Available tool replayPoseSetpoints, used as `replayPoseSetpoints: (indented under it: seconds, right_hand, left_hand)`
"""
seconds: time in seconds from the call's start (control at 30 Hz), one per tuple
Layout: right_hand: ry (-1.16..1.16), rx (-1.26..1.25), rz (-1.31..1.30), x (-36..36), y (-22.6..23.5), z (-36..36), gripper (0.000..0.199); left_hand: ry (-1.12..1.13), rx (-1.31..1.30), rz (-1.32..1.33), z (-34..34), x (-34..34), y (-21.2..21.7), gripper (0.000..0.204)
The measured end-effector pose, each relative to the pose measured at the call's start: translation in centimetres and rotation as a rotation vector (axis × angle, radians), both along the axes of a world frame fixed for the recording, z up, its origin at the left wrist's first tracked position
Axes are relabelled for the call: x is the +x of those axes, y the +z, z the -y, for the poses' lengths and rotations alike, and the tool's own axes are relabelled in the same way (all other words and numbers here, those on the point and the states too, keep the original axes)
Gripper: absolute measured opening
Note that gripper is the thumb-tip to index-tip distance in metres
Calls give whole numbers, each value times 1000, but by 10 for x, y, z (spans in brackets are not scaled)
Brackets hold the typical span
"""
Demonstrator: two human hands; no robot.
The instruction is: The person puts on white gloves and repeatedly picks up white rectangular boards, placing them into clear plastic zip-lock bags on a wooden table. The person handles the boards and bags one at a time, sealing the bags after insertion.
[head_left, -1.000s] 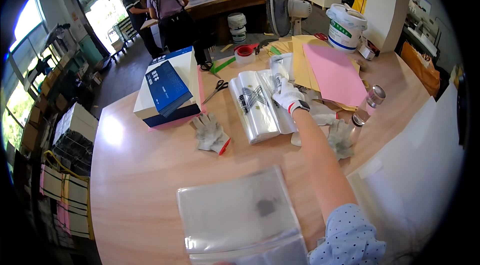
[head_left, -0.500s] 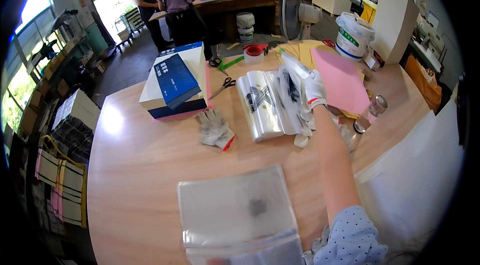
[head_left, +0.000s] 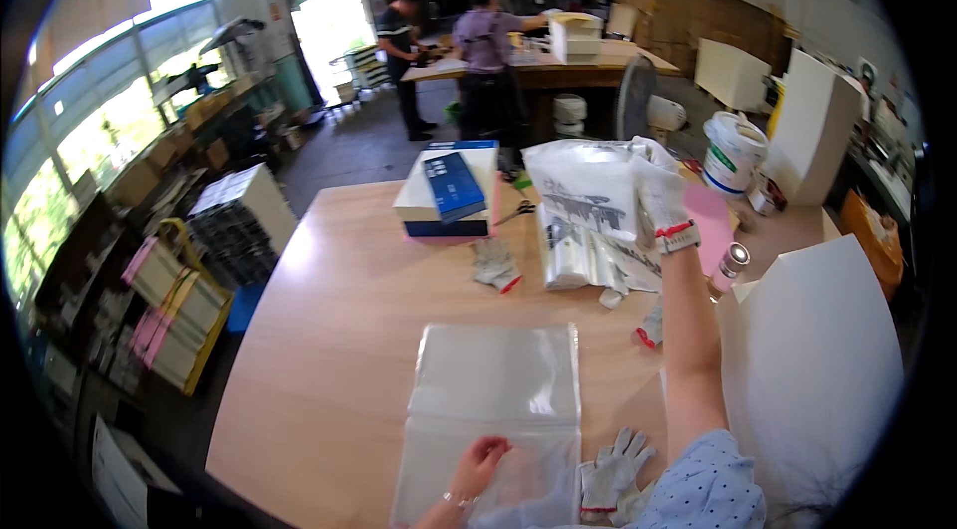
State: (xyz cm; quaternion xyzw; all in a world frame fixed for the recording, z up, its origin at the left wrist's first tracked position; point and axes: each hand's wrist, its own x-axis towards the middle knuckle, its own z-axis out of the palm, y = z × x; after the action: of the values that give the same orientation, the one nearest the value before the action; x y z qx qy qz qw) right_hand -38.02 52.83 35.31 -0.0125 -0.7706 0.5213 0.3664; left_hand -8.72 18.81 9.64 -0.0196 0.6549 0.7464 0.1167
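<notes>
My right hand (head_left: 660, 192), in a white work glove, is raised over the table and grips a clear plastic bag (head_left: 588, 192) with dark print, lifted off a stack of clear bags (head_left: 583, 260). My bare left hand (head_left: 481, 459) rests flat on a large clear plastic bag (head_left: 493, 399) lying near the table's front edge. A loose white glove (head_left: 613, 469) lies just right of that bag, beside my right elbow.
On the wooden table (head_left: 339, 310): a stack of white and blue boxes (head_left: 449, 195), scissors (head_left: 515, 214), loose gloves (head_left: 495, 265), pink sheets (head_left: 713, 220), a small can (head_left: 731, 260), a white board (head_left: 817, 369). A white bucket (head_left: 733, 152) stands behind. Two people (head_left: 485, 55) work at a far bench.
My right hand has risen from the stack of bags, lifting one clear printed bag into the air. My left hand now shows at the lower edge, on the near bag.
</notes>
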Motion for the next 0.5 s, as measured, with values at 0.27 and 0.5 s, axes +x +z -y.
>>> replayPoseSetpoints:
  seconds: [0.27,0.5]
  right_hand:
    - [989,-458,-82,167,97,175,25]
    - [1372,-185,-159,257,39,398,34]
  left_hand:
    - [412,704,121,20,-2,18,20]
    - [660,1308,-68,169,35,-19,45]
